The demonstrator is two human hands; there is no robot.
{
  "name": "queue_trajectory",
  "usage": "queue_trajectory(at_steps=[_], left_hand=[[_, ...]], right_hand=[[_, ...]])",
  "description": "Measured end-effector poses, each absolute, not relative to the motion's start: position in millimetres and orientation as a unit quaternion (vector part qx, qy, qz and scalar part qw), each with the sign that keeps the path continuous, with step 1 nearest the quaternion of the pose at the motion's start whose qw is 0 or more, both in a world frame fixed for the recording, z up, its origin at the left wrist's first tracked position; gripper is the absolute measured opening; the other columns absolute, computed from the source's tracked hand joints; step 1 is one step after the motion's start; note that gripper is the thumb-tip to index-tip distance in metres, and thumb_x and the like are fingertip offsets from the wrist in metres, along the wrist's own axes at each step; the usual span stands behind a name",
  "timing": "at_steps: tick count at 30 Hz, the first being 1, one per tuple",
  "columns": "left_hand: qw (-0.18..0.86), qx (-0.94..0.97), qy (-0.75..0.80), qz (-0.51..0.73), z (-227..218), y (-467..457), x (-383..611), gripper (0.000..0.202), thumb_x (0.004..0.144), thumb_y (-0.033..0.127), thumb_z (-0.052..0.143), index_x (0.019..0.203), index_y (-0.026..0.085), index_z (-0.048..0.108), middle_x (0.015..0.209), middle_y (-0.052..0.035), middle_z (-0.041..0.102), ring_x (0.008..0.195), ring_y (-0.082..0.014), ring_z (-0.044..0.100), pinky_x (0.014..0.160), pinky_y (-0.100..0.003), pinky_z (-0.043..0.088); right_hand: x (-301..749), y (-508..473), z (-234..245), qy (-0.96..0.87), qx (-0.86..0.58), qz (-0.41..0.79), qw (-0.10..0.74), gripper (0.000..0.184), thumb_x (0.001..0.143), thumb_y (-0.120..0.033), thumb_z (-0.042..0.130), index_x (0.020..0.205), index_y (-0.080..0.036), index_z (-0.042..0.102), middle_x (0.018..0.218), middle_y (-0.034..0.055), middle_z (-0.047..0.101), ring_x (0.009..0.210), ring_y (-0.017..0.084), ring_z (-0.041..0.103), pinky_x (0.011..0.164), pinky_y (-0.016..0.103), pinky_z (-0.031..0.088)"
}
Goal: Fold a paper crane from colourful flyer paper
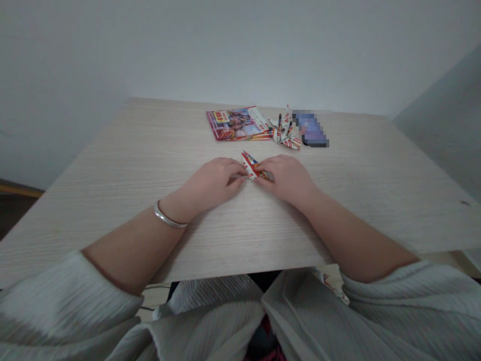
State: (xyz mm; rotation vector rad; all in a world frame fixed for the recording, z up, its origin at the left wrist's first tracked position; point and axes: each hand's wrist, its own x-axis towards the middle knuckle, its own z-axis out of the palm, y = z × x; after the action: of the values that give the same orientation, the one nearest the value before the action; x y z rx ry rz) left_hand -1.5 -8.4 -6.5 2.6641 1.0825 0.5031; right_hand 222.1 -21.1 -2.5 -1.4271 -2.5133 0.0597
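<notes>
A small folded piece of printed paper (249, 166), red, white and blue with a pointed tip, lies between my hands over the tabletop. My left hand (217, 181) pinches its left edge between thumb and fingers, a silver bangle on that wrist. From the other side, my right hand (286, 179) grips the paper with fingers and thumb closed on it. The fingers cover part of the paper's right side, so its full shape is hidden.
Beyond my hands lies a stack of colourful printed leaflets (238, 124). Beside it stands a folded paper crane (285, 131) of similar print. A blurred phone-like object (312, 129) is at its right. The pale wooden table (131, 150) meets a wall at the back.
</notes>
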Motion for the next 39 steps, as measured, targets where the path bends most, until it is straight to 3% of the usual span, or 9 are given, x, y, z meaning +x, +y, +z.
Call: queue_trajectory(at_steps=[4, 10, 16, 22, 25, 28, 33, 36, 39], left_hand=[[0.134, 0.888, 0.404, 0.174, -3, -10, 0, 0.036, 0.095, 0.029, 0.047, 0.114, 0.014, 0.073, 0.114, -0.0118, 0.076, 0.106, -0.0265, 0.07, 0.103, -0.044, 0.054], [0.131, 0.871, 0.434, 0.189, -2, -12, -1, 0.038, 0.092, 0.03, 0.049, 0.119, 0.015, 0.071, 0.119, -0.0117, 0.075, 0.111, -0.0272, 0.069, 0.106, -0.045, 0.053], [0.13, 0.874, 0.428, 0.193, -3, -10, -1, 0.035, 0.093, 0.031, 0.05, 0.117, 0.016, 0.072, 0.118, -0.0106, 0.076, 0.112, -0.0268, 0.069, 0.106, -0.044, 0.053], [0.141, 0.864, 0.433, 0.213, -2, -12, -1, 0.036, 0.093, 0.029, 0.051, 0.121, 0.014, 0.069, 0.122, -0.0113, 0.074, 0.114, -0.0265, 0.068, 0.108, -0.044, 0.052], [0.137, 0.87, 0.408, 0.24, -3, -13, 0, 0.04, 0.093, 0.027, 0.05, 0.127, 0.014, 0.065, 0.128, -0.0124, 0.071, 0.121, -0.0259, 0.065, 0.111, -0.043, 0.05], [0.125, 0.901, 0.351, 0.224, -5, -13, 1, 0.04, 0.096, 0.027, 0.049, 0.131, 0.015, 0.064, 0.133, -0.0132, 0.068, 0.127, -0.0262, 0.061, 0.113, -0.044, 0.048], [0.089, 0.932, 0.303, 0.178, -7, -13, 1, 0.041, 0.099, 0.027, 0.051, 0.135, 0.014, 0.064, 0.141, -0.0158, 0.064, 0.129, -0.0287, 0.06, 0.113, -0.047, 0.048], [0.075, 0.939, 0.295, 0.157, -8, -12, 1, 0.04, 0.099, 0.027, 0.051, 0.134, 0.015, 0.066, 0.14, -0.0148, 0.066, 0.129, -0.0297, 0.061, 0.113, -0.048, 0.047], [0.06, 0.946, 0.292, 0.13, -9, -11, 0, 0.041, 0.099, 0.027, 0.052, 0.136, 0.017, 0.066, 0.142, -0.014, 0.065, 0.13, -0.0304, 0.06, 0.114, -0.05, 0.045]], right_hand=[[216, -28, 6, -0.846, -0.526, -0.015, 0.085, 0.04, 0.091, -0.049, 0.068, 0.108, -0.014, 0.077, 0.115, 0.0147, 0.078, 0.107, 0.032, 0.07, 0.091, 0.044, 0.048], [214, -33, 11, -0.835, -0.545, -0.058, 0.058, 0.032, 0.096, -0.031, 0.055, 0.111, -0.014, 0.076, 0.101, 0.0166, 0.08, 0.093, 0.031, 0.072, 0.08, 0.042, 0.045], [218, -31, 11, -0.82, -0.561, -0.07, 0.087, 0.034, 0.097, -0.023, 0.047, 0.113, -0.015, 0.076, 0.093, 0.0165, 0.08, 0.089, 0.03, 0.072, 0.084, 0.042, 0.044], [226, -24, 4, -0.757, -0.613, 0.065, 0.218, 0.036, 0.092, -0.019, 0.049, 0.121, -0.02, 0.07, 0.09, 0.0087, 0.079, 0.075, 0.023, 0.069, 0.07, 0.034, 0.045], [227, -20, -4, -0.725, -0.602, 0.169, 0.288, 0.036, 0.088, -0.019, 0.051, 0.122, -0.021, 0.063, 0.075, 0.0012, 0.074, 0.062, 0.018, 0.064, 0.063, 0.031, 0.044], [225, -17, -8, -0.709, -0.588, 0.249, 0.299, 0.039, 0.086, -0.019, 0.053, 0.124, -0.02, 0.057, 0.061, -0.0049, 0.066, 0.055, 0.017, 0.06, 0.061, 0.03, 0.045], [222, -15, -9, -0.699, -0.596, 0.291, 0.267, 0.034, 0.091, -0.016, 0.046, 0.123, -0.02, 0.06, 0.073, -0.0005, 0.072, 0.062, 0.017, 0.065, 0.062, 0.03, 0.047], [223, -14, -10, -0.707, -0.596, 0.262, 0.276, 0.026, 0.096, -0.018, 0.045, 0.111, -0.02, 0.066, 0.089, 0.0038, 0.076, 0.076, 0.017, 0.069, 0.067, 0.029, 0.049], [225, -13, -8, -0.72, -0.601, 0.219, 0.271, 0.016, 0.096, -0.023, 0.054, 0.096, -0.019, 0.07, 0.089, 0.0037, 0.077, 0.079, 0.016, 0.068, 0.071, 0.028, 0.047]])
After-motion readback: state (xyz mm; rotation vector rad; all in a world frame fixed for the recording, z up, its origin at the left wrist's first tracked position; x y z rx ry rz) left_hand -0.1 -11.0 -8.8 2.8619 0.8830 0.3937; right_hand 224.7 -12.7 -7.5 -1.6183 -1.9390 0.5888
